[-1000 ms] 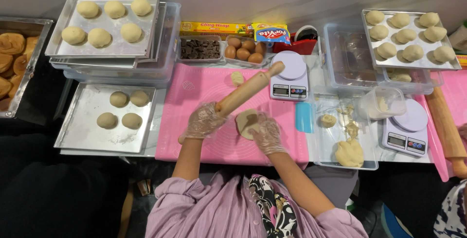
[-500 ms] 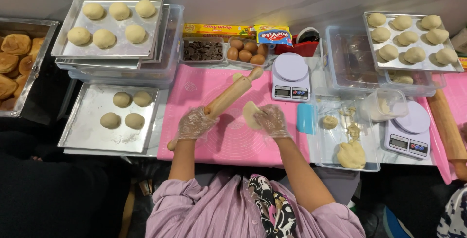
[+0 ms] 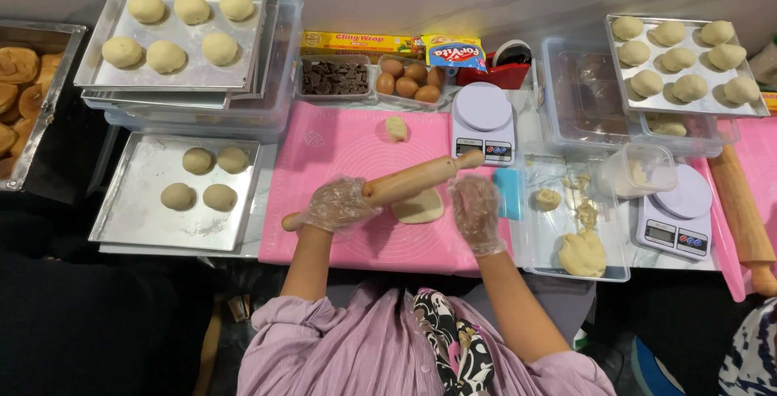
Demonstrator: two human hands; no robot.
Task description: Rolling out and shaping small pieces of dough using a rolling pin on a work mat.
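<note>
My left hand (image 3: pixel 337 205), in a clear plastic glove, grips a wooden rolling pin (image 3: pixel 409 182) that lies slantwise over a flattened piece of dough (image 3: pixel 419 208) on the pink silicone mat (image 3: pixel 348 153). My right hand (image 3: pixel 476 211), also gloved, hovers with fingers apart just right of the dough, below the pin's far end. A small dough ball (image 3: pixel 396 128) sits higher up on the mat.
A metal tray (image 3: pixel 137 210) with several dough balls lies left of the mat; stacked trays (image 3: pixel 182 80) stand behind it. Chocolate pieces (image 3: pixel 333 79), eggs (image 3: pixel 411 80), a white scale (image 3: pixel 482 121), a clear tray with dough (image 3: pixel 581 252), a second scale (image 3: pixel 678 214) and another rolling pin (image 3: pixel 740 214) stand around.
The right hand put the dough piece down on the mat and let go. The left hand lowered the rolling pin onto the dough.
</note>
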